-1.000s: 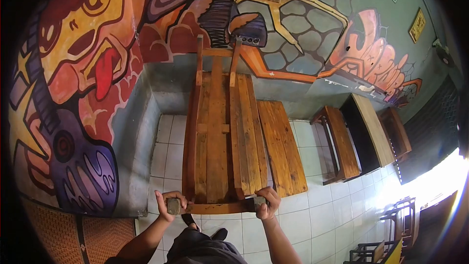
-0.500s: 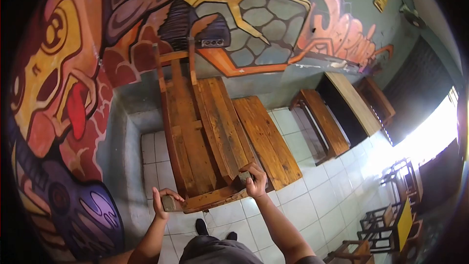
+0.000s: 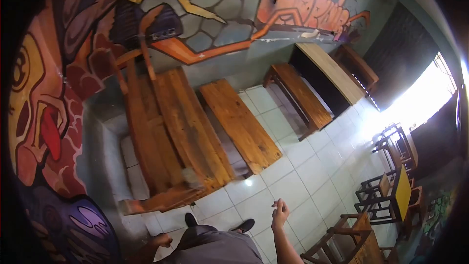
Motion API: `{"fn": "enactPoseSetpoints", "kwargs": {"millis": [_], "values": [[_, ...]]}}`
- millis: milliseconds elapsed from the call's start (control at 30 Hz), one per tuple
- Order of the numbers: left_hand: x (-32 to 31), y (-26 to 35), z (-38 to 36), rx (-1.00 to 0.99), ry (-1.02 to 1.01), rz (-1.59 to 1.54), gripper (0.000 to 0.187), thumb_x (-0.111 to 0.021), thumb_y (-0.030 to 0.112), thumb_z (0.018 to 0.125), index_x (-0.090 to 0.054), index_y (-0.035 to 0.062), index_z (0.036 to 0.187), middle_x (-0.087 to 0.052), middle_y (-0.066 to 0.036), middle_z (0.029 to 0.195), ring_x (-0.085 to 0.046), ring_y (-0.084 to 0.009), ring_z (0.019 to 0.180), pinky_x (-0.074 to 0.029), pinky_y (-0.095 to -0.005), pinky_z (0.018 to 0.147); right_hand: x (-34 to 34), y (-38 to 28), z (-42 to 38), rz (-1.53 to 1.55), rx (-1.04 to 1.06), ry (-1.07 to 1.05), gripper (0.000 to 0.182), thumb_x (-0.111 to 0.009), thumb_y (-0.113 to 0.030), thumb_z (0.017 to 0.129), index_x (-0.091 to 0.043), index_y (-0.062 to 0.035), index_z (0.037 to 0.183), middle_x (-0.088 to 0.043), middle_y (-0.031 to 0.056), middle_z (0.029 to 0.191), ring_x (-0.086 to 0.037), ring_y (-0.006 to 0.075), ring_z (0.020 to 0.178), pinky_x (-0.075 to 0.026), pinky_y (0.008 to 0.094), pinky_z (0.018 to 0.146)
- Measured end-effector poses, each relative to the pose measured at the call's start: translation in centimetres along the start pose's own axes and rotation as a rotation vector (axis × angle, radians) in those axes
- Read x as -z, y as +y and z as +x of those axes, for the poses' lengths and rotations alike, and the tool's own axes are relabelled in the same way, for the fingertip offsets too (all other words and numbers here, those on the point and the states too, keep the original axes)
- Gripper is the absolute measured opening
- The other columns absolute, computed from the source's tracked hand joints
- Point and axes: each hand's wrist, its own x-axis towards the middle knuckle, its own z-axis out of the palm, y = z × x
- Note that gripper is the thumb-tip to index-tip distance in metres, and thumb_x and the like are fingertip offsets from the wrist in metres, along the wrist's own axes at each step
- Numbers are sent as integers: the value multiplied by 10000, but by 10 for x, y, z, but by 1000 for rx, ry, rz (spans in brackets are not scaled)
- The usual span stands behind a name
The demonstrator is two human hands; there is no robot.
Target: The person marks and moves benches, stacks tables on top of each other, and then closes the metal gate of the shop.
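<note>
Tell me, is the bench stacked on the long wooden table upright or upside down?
Upside down: the bench lies on the table with its legs pointing up, a crossbar joining the far pair.

1 table (image 3: pixel 193 124): 1 upturned bench (image 3: pixel 141 132) on it, 2 upright benches (image 3: pixel 242 124) right, 2 shoes (image 3: pixel 243 225) nearer.

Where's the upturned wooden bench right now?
Head view, left side: the upturned bench lies on the plank table, beyond the left hand, its far legs by the mural wall.
</note>
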Motion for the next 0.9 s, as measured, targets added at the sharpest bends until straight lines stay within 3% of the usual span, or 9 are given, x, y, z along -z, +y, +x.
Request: {"fn": "enactPoseSetpoints", "kwargs": {"millis": [100, 167, 267, 367, 533, 633, 700, 767, 900], "values": [[25, 44, 45, 88, 75, -198, 185, -610, 235, 657, -639, 87, 765, -639, -154, 761, -632, -329, 762, -506, -428, 671, 68, 5, 11, -69, -158, 95, 382, -568, -397, 907, -596, -22, 840, -552, 9, 674, -321, 27, 425, -237, 191, 376], [54, 82, 71, 56, 313, -225, 131, -655, 212, 628, -580, 118, 680, -606, -127, 689, -616, -295, 689, -481, -412, 614, 99, -2, 23, -70, -206, 106, 382, -571, -397, 905, -599, -20, 849, -550, 8, 672, -326, 28, 430, -243, 192, 378], [106, 137, 104, 98, 436, -455, 206, -704, 156, 593, -510, 101, 630, -562, -87, 620, -593, -257, 623, -446, -376, 559, 128, -17, 49, -81, -252, 101, 374, -579, -392, 900, -609, -21, 861, -546, 3, 666, -330, 31, 436, -260, 197, 388], [168, 199, 104, 147, 491, -488, 190, -691, 133, 594, -513, 89, 640, -571, -87, 626, -599, -256, 629, -451, -367, 570, 138, -26, 91, -182, -207, -16, 358, -586, -371, 893, -625, -19, 844, -557, 1, 662, -343, 32, 438, -271, 208, 402], [213, 234, 116, 50, 690, -568, 160, -667, 93, 596, -532, 66, 675, -587, -85, 642, -614, -262, 654, -462, -359, 592, 126, -18, 164, -313, -232, -241, 336, -593, -334, 884, -651, -5, 843, -568, 5, 669, -377, 48, 454, -286, 236, 411], [237, 238, 134, 79, 690, -601, 147, -657, 83, 595, -537, 59, 677, -589, -91, 646, -614, -276, 663, -464, -358, 595, 132, 13, 204, -517, -105, -358, 363, -603, -364, 866, -657, -17, 772, -593, 62, 643, -463, 134, 470, -368, 295, 461], [254, 236, 150, 55, 681, -588, 147, -656, 78, 591, -536, 58, 674, -588, -96, 648, -612, -288, 669, -465, -361, 599, 158, 37, 219, -1074, -116, -458, 416, -600, -424, 838, -655, -35, 703, -612, 140, 638, -574, 255, 563, -443, 372, 558], [284, 241, 170, 23, 705, -572, 154, -663, 75, 582, -533, 61, 665, -587, -97, 649, -609, -292, 673, -464, -370, 599, 195, 63, 225, -1299, -53, -538, 463, -584, -489, 809, -655, -49, 682, -618, 188, 673, -626, 326, 688, -476, 405, 630], [349, 253, 210, 59, 794, -637, 140, -660, 71, 612, -536, 63, 677, -586, -81, 642, -599, -255, 632, -455, -378, 575, 241, 38, 238, -1370, -277, -557, 438, -574, -486, 790, -680, -70, 704, -655, 159, 723, -641, 308, 732, -486, 397, 686]]}}
